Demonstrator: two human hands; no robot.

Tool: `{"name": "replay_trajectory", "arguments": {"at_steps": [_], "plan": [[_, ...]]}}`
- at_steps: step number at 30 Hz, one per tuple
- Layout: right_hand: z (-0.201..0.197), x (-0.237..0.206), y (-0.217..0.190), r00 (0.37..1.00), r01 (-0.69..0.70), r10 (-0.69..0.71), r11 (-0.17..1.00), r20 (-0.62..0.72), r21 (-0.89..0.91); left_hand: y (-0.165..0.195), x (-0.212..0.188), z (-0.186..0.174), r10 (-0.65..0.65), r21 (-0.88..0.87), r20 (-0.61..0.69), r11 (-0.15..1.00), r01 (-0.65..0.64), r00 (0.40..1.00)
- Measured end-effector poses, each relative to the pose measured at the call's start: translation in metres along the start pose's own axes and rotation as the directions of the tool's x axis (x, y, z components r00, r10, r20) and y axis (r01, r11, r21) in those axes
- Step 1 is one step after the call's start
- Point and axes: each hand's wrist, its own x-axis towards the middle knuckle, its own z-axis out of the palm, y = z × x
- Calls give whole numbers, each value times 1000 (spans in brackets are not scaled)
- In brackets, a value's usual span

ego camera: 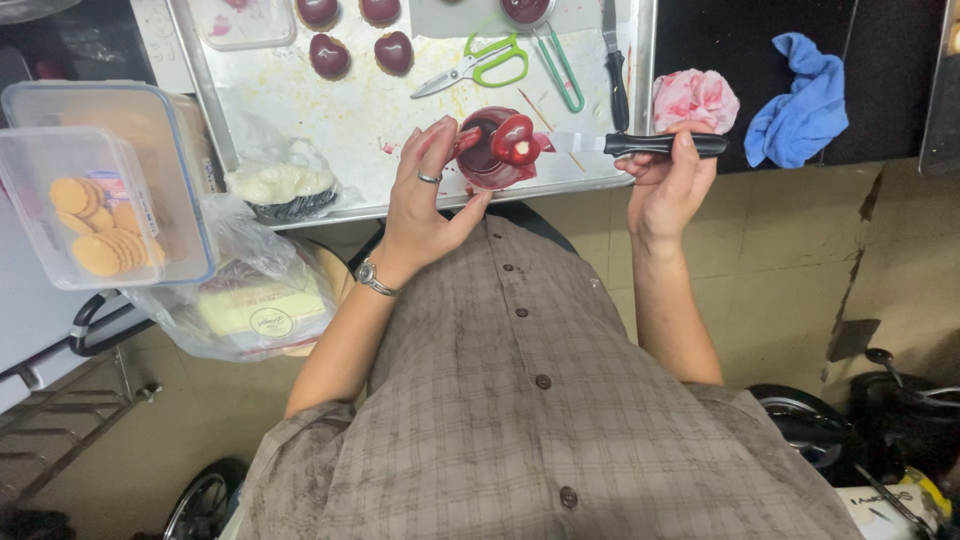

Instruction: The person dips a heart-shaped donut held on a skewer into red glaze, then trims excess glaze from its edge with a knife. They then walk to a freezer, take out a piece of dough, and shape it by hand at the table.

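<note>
Surface: a metal tray (330, 110), smeared with red and yellow, is lying on a dark tabletop (880, 80) above a tiled floor.
Left hand (425, 195): a small cup of dark red glaze (487, 150) is being gripped at the tray's near edge, the fingers (437, 140) curled closed around its side.
Right hand (668, 180): the black handle of a palette knife (640, 144) is being clasped, fingers wrapped shut on it.
Heart-shaped piece (515, 138): it is being carried on the blade tip, over the cup, glossy red.
Nearby: green scissors (480, 65), glazed hearts (330, 55), a pink-stained cloth (695, 98), a blue cloth (805, 100), a box of biscuits (95, 205).
Risk: the heart is probably only being balanced; a tilted blade could be letting it slide off, and glaze could be dripped past the tray's edge onto the checked shirt (540, 400).
</note>
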Motion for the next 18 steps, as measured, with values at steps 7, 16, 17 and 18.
{"name": "replay_trajectory", "arguments": {"at_steps": [7,16,17,18], "plan": [[2,0,0,1000,-6,6,1000,18,2,1,-1,1,-5,8,2,1000,5,1000],[5,-1,0,1000,-18,18,1000,22,-18,6,3,3,15,12,44,1000,-16,999],[5,-1,0,1000,-18,19,1000,22,-15,7,4,2,21,12,51,1000,-21,998],[5,-2,0,1000,-19,19,1000,22,-12,8,5,2,28,15,53,999,-29,998]]}}
